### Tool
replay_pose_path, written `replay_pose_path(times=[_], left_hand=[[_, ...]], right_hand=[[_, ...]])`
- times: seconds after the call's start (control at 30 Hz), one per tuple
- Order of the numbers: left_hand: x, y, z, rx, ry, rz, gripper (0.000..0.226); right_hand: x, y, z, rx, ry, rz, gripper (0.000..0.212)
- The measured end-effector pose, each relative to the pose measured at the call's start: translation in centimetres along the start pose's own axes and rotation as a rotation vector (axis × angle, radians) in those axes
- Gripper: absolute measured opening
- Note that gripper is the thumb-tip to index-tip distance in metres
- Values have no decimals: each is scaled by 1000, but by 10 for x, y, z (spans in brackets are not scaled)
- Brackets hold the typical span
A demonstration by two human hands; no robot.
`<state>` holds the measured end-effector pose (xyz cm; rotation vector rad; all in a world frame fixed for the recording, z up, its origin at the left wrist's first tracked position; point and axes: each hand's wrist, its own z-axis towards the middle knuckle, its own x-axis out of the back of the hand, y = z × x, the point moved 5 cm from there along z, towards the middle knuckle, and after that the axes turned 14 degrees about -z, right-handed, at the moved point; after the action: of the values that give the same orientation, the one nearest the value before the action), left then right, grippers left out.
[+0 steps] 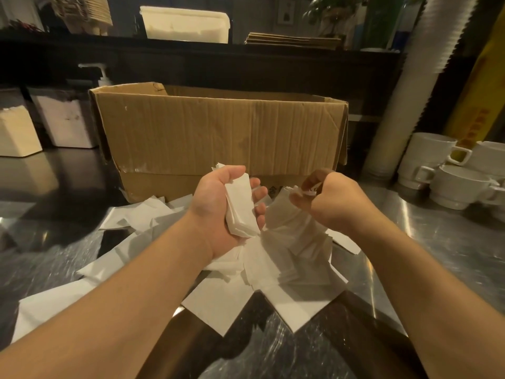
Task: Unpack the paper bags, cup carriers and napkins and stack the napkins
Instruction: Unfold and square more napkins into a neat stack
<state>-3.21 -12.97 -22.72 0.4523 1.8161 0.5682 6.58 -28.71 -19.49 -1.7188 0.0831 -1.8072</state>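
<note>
An open cardboard box (pixel 218 132) fills the upper centre of the frame, and below it loose white napkins (pixel 131 242) lie scattered across the steel counter (pixel 437 242), so unpacking looks well along but stacking is barely begun. At centre, the left hand (pixel 218 209) curls round a neat bundle of napkins (pixel 240 209). Right of centre, the right hand (pixel 328 198) pinches the top of a slumped napkin pile (pixel 297 242).

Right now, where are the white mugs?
In the head view the white mugs sit stacked at the far right of the metal counter, right of the cardboard box.
</note>
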Motion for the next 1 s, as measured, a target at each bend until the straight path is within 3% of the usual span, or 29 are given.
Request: replay_pose_path(times=[0.33, 0.47, 0.6, 0.73, 0.8, 0.87, 0.9, 1.0], left_hand=[[1, 0, 1, -3, 9, 3, 30], [1, 3, 0, -17, -5, -6, 33], [1, 9, 2, -89, -3, 26, 32], [-1, 12, 1, -150, -9, 68, 25], [-2, 11, 1, -117, -58, 63, 25], [-5, 7, 0, -52, -136, 66, 31], [-7, 4, -2, -24, -172, 72, 35], [-15, -11, -4, 89, -303, 54, 45]], right_hand=[[-4, -4, -2, 74, 63, -119, 16], [4, -3, -3, 90, 190, 69, 19], [20, -7, -7, 145, 267, 373, 1], [25, -10, -11, 103, 50, 785, 18], [23, -16, -15, 161, -127, 898, 14], [20, -21, -18, 260, -271, 926, 2], [18, -23, -19, 303, -308, 920, 7], [13, -29, -21, 375, -279, 877, 7]])
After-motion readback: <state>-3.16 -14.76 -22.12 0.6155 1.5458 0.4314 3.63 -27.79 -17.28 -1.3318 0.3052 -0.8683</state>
